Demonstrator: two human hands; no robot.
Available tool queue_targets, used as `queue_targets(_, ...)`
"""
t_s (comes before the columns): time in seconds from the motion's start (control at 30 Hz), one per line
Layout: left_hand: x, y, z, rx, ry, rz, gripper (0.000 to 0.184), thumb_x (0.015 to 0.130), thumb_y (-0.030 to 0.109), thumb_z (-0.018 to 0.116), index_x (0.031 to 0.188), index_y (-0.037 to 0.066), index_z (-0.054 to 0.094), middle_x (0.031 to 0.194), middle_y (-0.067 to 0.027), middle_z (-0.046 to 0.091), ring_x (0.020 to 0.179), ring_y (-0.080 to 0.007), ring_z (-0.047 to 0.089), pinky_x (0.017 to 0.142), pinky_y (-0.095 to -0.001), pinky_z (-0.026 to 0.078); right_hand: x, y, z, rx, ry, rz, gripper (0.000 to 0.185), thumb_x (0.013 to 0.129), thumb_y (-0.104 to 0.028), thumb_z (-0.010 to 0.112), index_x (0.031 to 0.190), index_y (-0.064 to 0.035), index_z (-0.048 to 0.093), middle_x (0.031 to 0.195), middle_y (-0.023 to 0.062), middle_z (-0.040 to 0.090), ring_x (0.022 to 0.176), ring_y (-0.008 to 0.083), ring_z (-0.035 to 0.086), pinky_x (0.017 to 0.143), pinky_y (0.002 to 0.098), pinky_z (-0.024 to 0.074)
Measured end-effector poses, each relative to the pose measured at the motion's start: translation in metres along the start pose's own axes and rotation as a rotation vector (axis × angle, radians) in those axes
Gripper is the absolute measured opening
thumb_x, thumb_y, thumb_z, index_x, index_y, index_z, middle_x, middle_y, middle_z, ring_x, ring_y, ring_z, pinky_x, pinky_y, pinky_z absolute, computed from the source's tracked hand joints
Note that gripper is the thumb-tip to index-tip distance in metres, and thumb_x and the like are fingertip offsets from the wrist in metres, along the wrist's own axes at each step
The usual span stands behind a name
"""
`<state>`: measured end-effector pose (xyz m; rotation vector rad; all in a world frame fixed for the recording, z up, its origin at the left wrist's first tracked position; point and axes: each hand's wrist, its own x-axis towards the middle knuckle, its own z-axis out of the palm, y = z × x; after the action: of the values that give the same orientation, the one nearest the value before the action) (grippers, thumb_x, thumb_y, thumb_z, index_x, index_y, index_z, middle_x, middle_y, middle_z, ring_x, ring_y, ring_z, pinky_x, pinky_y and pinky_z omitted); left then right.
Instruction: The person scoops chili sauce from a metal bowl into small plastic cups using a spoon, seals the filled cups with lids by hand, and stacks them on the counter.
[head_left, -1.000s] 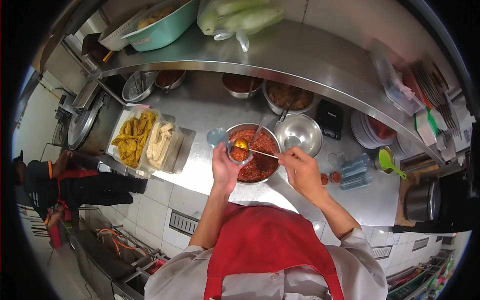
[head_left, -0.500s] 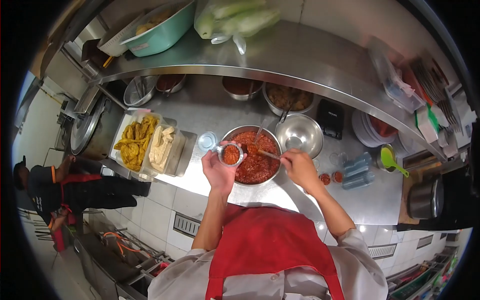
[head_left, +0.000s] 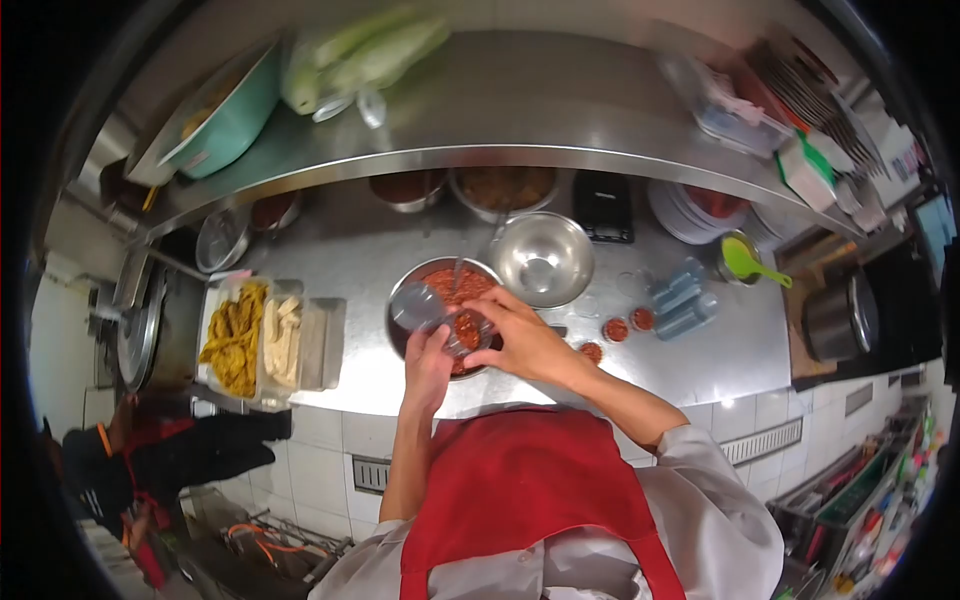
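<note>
A small clear plastic cup of chunky red sauce (head_left: 467, 331) is tilted between my two hands above a steel bowl (head_left: 396, 335). My left hand (head_left: 430, 365) grips it from the left side. Fingers of my right hand (head_left: 520, 338) close around its right side. The cup's clear round lid (head_left: 417, 306) stands open to the left and appears joined to the cup. Red sauce (head_left: 460, 283) shows in the bowl under the hands, with a spoon handle (head_left: 458, 268) rising from it. A short dark handle (head_left: 557, 331) shows by my right hand; its other end is hidden.
Filled sauce cups (head_left: 615, 329) and clear plastic cups (head_left: 684, 300) lie to the right. An empty steel bowl (head_left: 543, 262) and a black scale (head_left: 603, 206) stand behind. Food tubs (head_left: 322, 345) are left. A steel shelf (head_left: 500, 157) overhangs the counter; a co-worker (head_left: 170, 455) stands left.
My right hand has let go of the wooden-handled utensil and taken hold of the sauce cup beside my left hand. The cup is now tilted. My view has shifted right.
</note>
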<state>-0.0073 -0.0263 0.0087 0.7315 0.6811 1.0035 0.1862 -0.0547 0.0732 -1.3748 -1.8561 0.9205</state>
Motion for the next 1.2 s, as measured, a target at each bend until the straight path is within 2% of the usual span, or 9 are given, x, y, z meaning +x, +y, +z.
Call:
queue_targets(0.4,0.023,-0.019,-0.002,-0.06,-0.005,0.018,0.029,0.105,0.005,0.045,0.13,-0.003,0.058,0.134,-0.0192,0.063,0.125,-0.0299,0.061,0.11,-0.0463,0.048,-0.028,0.035,-0.078,-0.075,0.31,0.115,0.077,0.07,-0.033,0.095,0.133,-0.0033,0.062,0.119,0.0128,0.062,0.099,0.0251,0.068,0.086,0.0377,0.0582)
queue_targets(0.47,0.021,-0.015,-0.006,-0.057,0.024,0.031,0.026,0.103,0.008,0.049,0.127,0.0,0.059,0.133,-0.019,0.063,0.124,-0.0297,0.062,0.109,-0.0468,0.049,-0.025,0.048,-0.122,-0.156,0.392,0.279,0.074,0.07,-0.033,0.094,0.129,0.0006,0.063,0.115,0.0166,0.063,0.106,0.0339,0.066,0.093,0.0426,0.0534)
queue_targets(0.6,0.014,0.007,-0.006,-0.08,0.028,0.021,0.025,0.1,0.021,0.057,0.12,0.005,0.06,0.129,-0.0169,0.065,0.117,-0.0286,0.066,0.101,-0.0476,0.055,0.016,0.18,-0.196,-0.192,0.402,0.478,0.052,0.072,-0.022,0.091,0.116,-0.0023,0.072,0.134,0.022,0.064,0.113,0.0359,0.066,0.097,0.0432,0.0522)
queue_targets(0.77,0.011,0.003,-0.018,-0.225,-0.027,-0.044,0.033,0.1,0.035,0.056,0.124,0.013,0.06,0.13,-0.0112,0.063,0.116,-0.0292,0.066,0.086,-0.0471,0.059,0.081,0.361,-0.202,-0.818,0.604,0.474,0.095,0.074,-0.038,0.09,0.152,-0.0082,0.045,0.158,0.0236,0.042,0.138,0.0415,0.049,0.113,0.0473,0.0453)
queue_targets(0.87,0.012,0.018,-0.036,-0.315,0.019,0.019,0.035,0.1,0.038,0.054,0.122,0.012,0.059,0.128,-0.0111,0.062,0.118,-0.031,0.064,0.083,-0.0482,0.059,0.094,0.416,-0.204,-0.88,0.376,0.615,0.105,0.076,-0.049,0.086,0.158,-0.0104,0.033,0.161,0.0208,0.036,0.143,0.0456,0.042,0.116,0.0516,0.0421)
queue_targets(0.93,-0.001,0.04,-0.049,-0.28,0.147,0.135,0.037,0.1,0.038,0.055,0.124,0.011,0.061,0.127,-0.0105,0.063,0.117,-0.0309,0.064,0.083,-0.0457,0.058,0.106,0.373,-0.199,-0.797,0.421,0.665,0.088,0.079,-0.048,0.083,0.15,-0.0096,0.047,0.153,0.0203,0.047,0.138,0.0434,0.049,0.113,0.05,0.0445)
queue_targets(1.03,-0.023,0.064,-0.081,-0.264,0.306,0.268,0.04,0.1,0.038,0.054,0.127,0.01,0.063,0.129,-0.0111,0.063,0.113,-0.0294,0.064,0.081,-0.0428,0.057,0.099,0.251,-0.158,-1.244,0.176,0.273,0.038,0.087,-0.027,0.074,0.118,-0.0057,0.074,0.116,0.0184,0.072,0.116,0.0357,0.065,0.102,0.0472,0.0488)
queue_targets(1.1,-0.031,0.071,-0.097,-0.279,0.318,0.287,0.041,0.101,0.038,0.053,0.128,0.008,0.063,0.13,-0.0119,0.063,0.114,-0.0299,0.064,0.08,-0.0421,0.056,0.091,0.133,-0.104,-0.09,0.221,0.164,0.031,0.086,-0.012,0.072,0.116,-0.0034,0.073,0.113,0.0189,0.071,0.113,0.0354,0.065,0.098,0.0463,0.05)
queue_targets(1.2,-0.033,0.076,-0.088,-0.23,0.406,0.249,0.042,0.101,0.037,0.053,0.129,0.008,0.063,0.129,-0.0129,0.064,0.114,-0.0306,0.064,0.081,-0.0424,0.056,0.089,0.076,-0.037,-0.439,-0.256,-0.388,0.044,0.084,-0.009,0.075,0.127,-0.0113,0.07,0.138,0.012,0.061,0.13,0.0263,0.051,0.109,0.0456,0.0389)
